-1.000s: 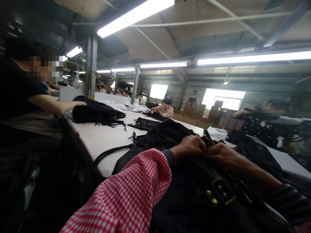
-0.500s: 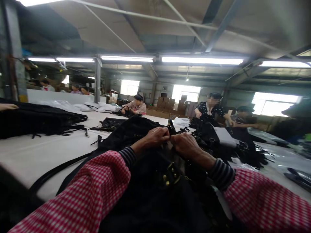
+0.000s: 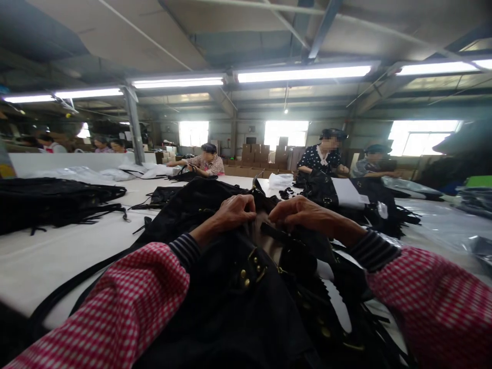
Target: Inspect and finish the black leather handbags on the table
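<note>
A large black bag (image 3: 223, 302) with brass-coloured fittings lies in front of me, its mouth parted to show a tan lining (image 3: 263, 236). At the near-left rim, my left hand (image 3: 236, 211) is closed in a pinch on the bag's edge. Across the gap, my right hand (image 3: 298, 211) has its fingers curled at the opposite rim, gripping the same bag; the fingertips are partly hidden. Just below the right hand a dark strap end sticks out over the opening. A white strip with a wavy edge (image 3: 336, 302) rests on the bag's right side.
Several black bags lie stacked on the white table (image 3: 49, 266) at left. Another pile of black bags (image 3: 323, 192) with white paper stands at right, beside clear plastic (image 3: 442, 218). Co-workers (image 3: 325, 156) work across the table. Cardboard boxes (image 3: 255, 154) stand behind.
My hands, close together before, have moved apart, and the bag's mouth between them is wider. The white strip now shows more fully. The view has shifted slightly right and down.
</note>
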`<state>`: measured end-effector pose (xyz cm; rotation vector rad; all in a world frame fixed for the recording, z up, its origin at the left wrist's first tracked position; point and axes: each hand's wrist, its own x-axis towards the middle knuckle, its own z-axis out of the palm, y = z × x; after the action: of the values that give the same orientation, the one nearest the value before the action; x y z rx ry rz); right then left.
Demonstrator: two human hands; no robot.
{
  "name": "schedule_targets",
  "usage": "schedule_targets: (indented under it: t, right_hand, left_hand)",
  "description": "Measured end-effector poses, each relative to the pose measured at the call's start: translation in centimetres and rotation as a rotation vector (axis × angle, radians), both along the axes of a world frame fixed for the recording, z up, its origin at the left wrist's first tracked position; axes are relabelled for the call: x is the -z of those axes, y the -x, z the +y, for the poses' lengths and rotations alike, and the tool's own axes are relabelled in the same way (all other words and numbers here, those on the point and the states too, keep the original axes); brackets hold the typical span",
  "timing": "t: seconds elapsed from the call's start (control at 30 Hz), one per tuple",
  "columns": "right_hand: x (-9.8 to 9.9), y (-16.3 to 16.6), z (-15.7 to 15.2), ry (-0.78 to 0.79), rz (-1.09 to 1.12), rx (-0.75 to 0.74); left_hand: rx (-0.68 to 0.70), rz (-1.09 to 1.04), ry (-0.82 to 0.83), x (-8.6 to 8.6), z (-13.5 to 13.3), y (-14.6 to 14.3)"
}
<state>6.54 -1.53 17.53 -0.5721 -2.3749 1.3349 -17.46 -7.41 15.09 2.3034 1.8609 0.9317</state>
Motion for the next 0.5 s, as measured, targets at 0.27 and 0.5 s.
schedule_targets:
  t: [0.27, 0.5]
  right_hand:
    - [0.7, -3.5, -0.2, -0.134, 0.035, -0.069]
    - [2.9, 0.4, -2.8, -0.155, 0.355, -0.056]
  left_hand:
    - [-0.032, -0.011, -0.007, 0.1, -0.1, -0.4]
    - [0.021, -0.032, -0.015, 0.2, 0.0, -0.2]
